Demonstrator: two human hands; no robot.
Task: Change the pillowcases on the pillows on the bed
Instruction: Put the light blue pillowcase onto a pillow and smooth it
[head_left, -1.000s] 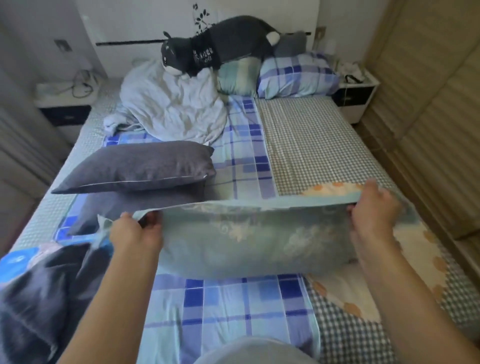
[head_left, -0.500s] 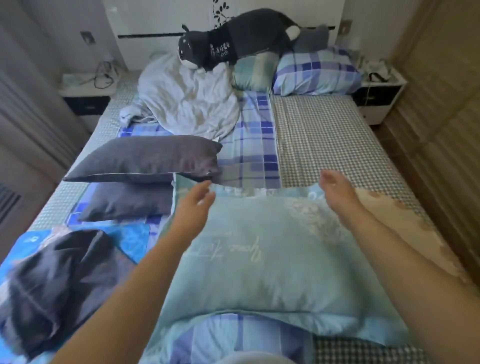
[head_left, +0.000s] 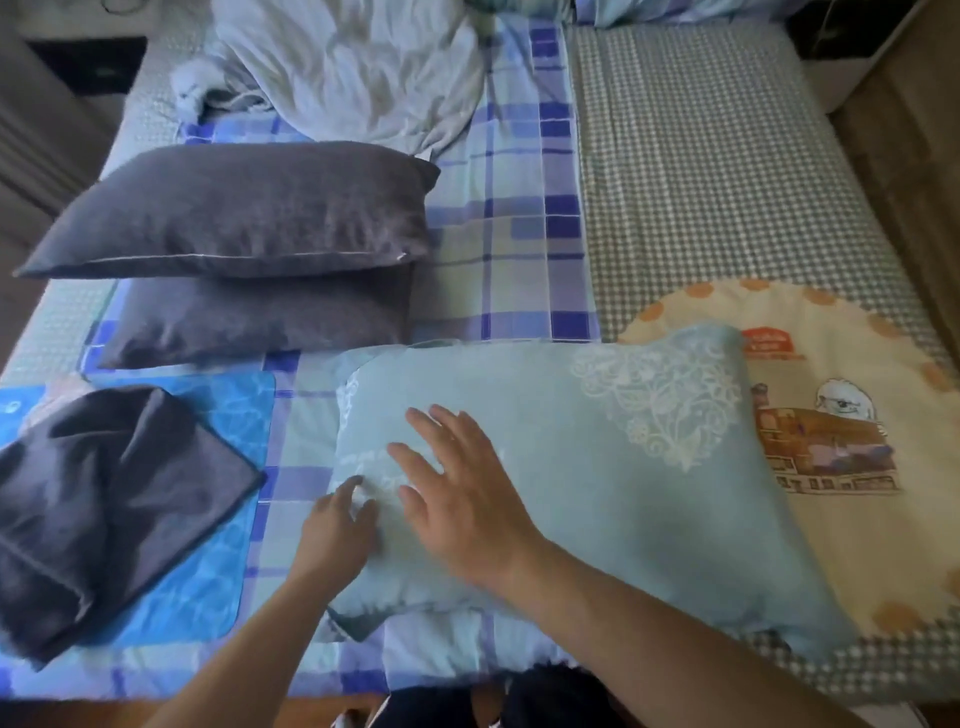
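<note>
The right hand (head_left: 457, 499) is laid flat, fingers spread, on the light blue pillow (head_left: 571, 467); the left hand (head_left: 337, 525) is pressed loosely at its left end, nothing being grasped. The pillow is set across the bed's near edge. Its soft, lace-printed cotton could be rucked by uneven smoothing. Two plump grey pillows (head_left: 244, 249) are stacked beyond.

A pale blue pillow (head_left: 597, 467) with a white lace heart lies flat across the near bed (head_left: 701, 171). Two grey pillows (head_left: 244, 208) lie stacked left of it. A folded grey pillowcase (head_left: 104, 499) sits nearer left.
</note>
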